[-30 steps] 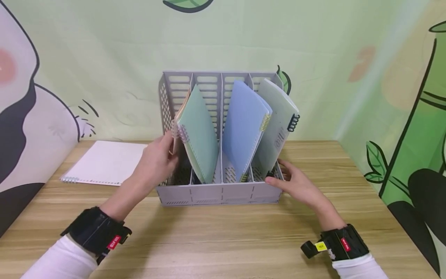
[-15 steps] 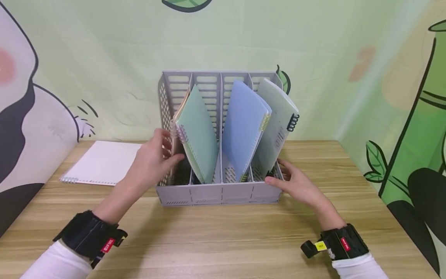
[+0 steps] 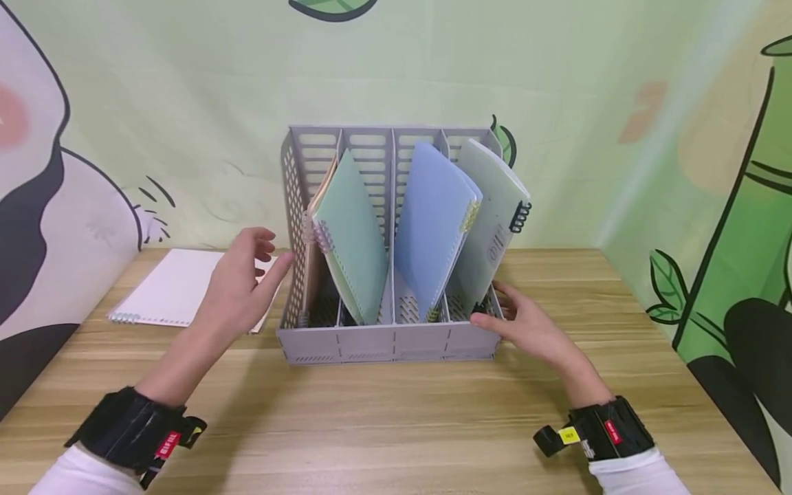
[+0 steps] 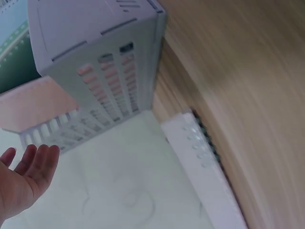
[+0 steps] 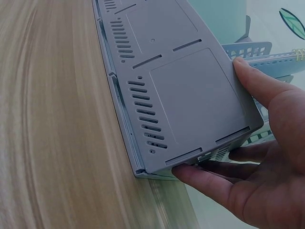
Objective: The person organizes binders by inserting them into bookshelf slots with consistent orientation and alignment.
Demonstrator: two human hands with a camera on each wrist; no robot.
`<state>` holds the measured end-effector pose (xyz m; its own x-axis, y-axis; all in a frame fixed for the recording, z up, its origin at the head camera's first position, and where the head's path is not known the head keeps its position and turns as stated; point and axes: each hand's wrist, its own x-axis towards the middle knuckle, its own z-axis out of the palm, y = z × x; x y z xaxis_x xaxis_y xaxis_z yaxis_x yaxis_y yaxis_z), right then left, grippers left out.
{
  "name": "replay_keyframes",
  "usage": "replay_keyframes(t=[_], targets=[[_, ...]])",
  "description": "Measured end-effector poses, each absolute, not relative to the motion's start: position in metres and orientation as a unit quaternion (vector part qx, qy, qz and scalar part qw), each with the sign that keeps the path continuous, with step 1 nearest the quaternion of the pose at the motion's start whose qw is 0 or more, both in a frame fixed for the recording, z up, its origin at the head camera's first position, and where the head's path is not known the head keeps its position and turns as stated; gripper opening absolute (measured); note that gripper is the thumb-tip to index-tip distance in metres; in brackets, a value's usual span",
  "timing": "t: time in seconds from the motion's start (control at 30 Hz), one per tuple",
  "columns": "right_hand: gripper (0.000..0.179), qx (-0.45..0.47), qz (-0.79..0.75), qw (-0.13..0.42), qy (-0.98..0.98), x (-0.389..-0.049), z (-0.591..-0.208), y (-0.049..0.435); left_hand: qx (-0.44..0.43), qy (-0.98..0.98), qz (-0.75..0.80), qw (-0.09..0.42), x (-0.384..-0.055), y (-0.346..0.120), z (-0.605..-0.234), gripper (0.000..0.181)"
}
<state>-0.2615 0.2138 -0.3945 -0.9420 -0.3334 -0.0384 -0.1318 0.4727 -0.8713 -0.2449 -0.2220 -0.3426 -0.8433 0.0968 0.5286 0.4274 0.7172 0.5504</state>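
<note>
A grey desktop file organizer (image 3: 365, 344) with upright compartments stands on the table. My right hand (image 3: 532, 326) grips its front right corner, thumb over the front lip (image 5: 245, 71) and fingers along the side. Off the organizer's left side, my left hand (image 3: 229, 292) holds nothing, its fingers loosely bent and thumb apart. Inside lean spiral notebooks: a tan one (image 3: 312, 278) in the leftmost compartment, a green one (image 3: 357, 247) beside it, a blue one (image 3: 433, 220) right of the middle, and a pale grey-green one (image 3: 491, 199) at the far right.
A white spiral notebook (image 3: 167, 285) lies flat on the wooden table (image 3: 396, 426), left of the organizer and partly behind my left hand. A printed backdrop cloth (image 3: 396, 62) hangs behind the table.
My left hand has let go of the tan notebook and drawn back left, out of the organizer. The right hand has kept its grip on the corner.
</note>
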Motion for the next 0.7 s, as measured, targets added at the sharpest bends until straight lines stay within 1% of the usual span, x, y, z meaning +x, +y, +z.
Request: replay_keyframes(t=[0.17, 0.33, 0.7], targets=[[0.095, -0.132, -0.497, 0.102, 0.852, -0.262, -0.395, 0.214, -0.148, -0.896, -0.325, 0.263, -0.247, -0.236, -0.350, 0.039], [0.095, -0.130, -0.493, 0.102, 0.854, -0.261, -0.396, 0.213, -0.150, -0.899, -0.306, 0.275, -0.248, -0.252, -0.357, 0.032], [0.096, -0.128, -0.508, 0.113, 0.844, -0.261, -0.394, 0.214, -0.147, -0.920, -0.260, 0.255, -0.252, -0.287, -0.375, 0.029]])
